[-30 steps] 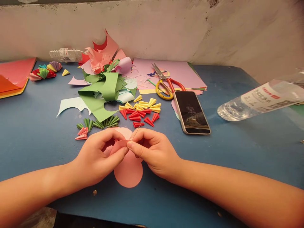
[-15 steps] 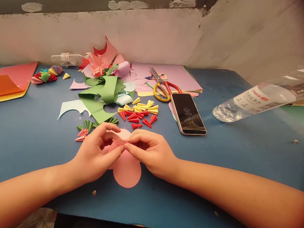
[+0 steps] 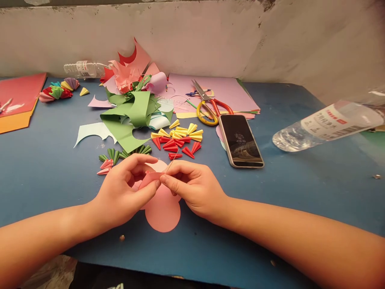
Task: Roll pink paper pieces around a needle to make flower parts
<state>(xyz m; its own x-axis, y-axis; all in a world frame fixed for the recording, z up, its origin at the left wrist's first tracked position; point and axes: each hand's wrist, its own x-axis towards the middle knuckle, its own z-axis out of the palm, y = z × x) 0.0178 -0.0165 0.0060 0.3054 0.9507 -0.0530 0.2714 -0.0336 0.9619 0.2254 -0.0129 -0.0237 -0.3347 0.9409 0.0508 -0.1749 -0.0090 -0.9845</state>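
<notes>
Pinched between thumb and fingers of my left hand [image 3: 132, 182] is a piece of pink paper [image 3: 151, 176], its upper edge slightly curled. My right hand [image 3: 192, 188] is closed at the right end of this paper. A thin needle-like stick [image 3: 172, 161] rises from between its thumb and forefinger, its lower end at the paper. Below my hands lie several pink paper circles [image 3: 163, 216], partly hidden. Just beyond are small rolled paper cones: red cones [image 3: 171, 146], yellow cones [image 3: 180, 131], green cones [image 3: 112, 154] and pink cones [image 3: 104, 170].
Green paper scraps [image 3: 126, 120] pile up behind the cones. Scissors [image 3: 207, 104] lie on lilac paper sheets [image 3: 234, 94], beside a phone [image 3: 240, 140]. At the right a water bottle [image 3: 327, 124] is seen on the blue table [image 3: 288, 192]. Coloured folders [image 3: 21, 96] are far left.
The view has tilted slightly downward, so the things on the table sit a little higher. Both hands keep their pinch on the pink paper, with hardly any shift.
</notes>
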